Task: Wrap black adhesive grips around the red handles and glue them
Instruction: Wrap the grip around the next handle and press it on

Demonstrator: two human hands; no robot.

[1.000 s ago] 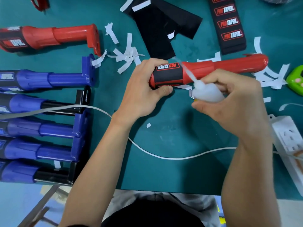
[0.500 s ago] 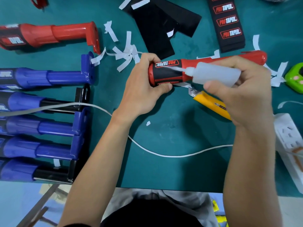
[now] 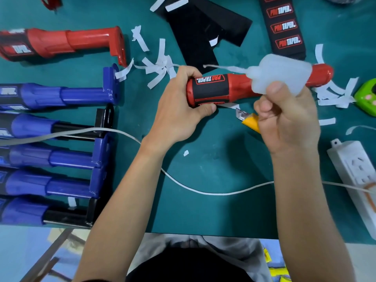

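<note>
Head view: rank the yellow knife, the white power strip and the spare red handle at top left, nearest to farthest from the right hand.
1. The yellow knife, just left of the right hand and partly hidden by it.
2. The white power strip, lower right.
3. The spare red handle, far upper left.

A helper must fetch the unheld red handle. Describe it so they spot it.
On the left of the teal mat, handles lie in a column. The unheld red handle lies at its far end. Its neighbours are blue handles.
</note>
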